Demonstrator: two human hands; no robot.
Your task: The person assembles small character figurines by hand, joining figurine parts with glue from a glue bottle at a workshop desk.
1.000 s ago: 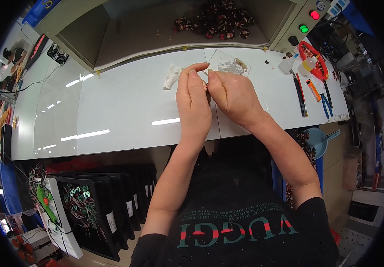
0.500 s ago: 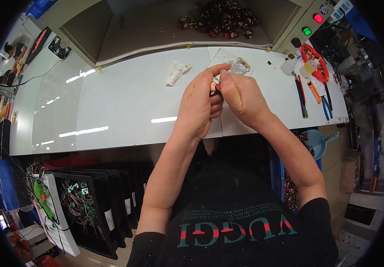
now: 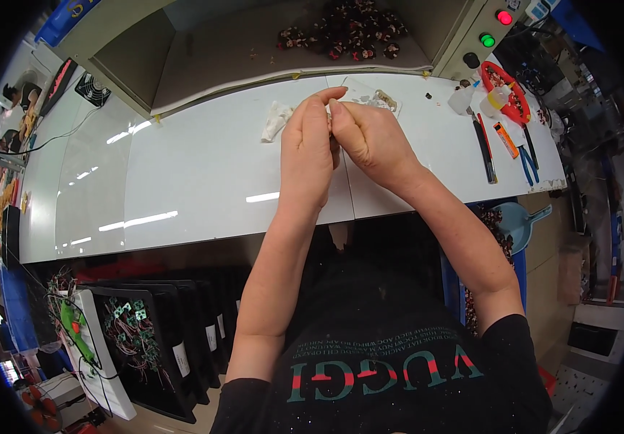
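Observation:
My left hand (image 3: 305,148) and my right hand (image 3: 373,137) are together above the white table, both closed. Between them is a small dark-haired doll figure, now almost wholly covered by the fingers. My left hand wraps round it, with the index finger stretched out beyond. The right fist presses its thumb and curled fingers against the figure from the other side. Close behind the left hand lies a crumpled white tissue (image 3: 275,121). Beyond the right hand is a clear crumpled wrapper (image 3: 384,100), partly hidden.
A metal booth (image 3: 232,65) holds a heap of small dark-haired figures (image 3: 352,32). At the right are a red basket (image 3: 516,108), small bottles (image 3: 461,100), blue-handled pliers (image 3: 527,166) and an orange box (image 3: 506,140). Black trays (image 3: 174,340) stand below left.
Both hands have shifted slightly left in the picture and turned, so the figure that showed between them is now mostly hidden. The view itself has moved a little.

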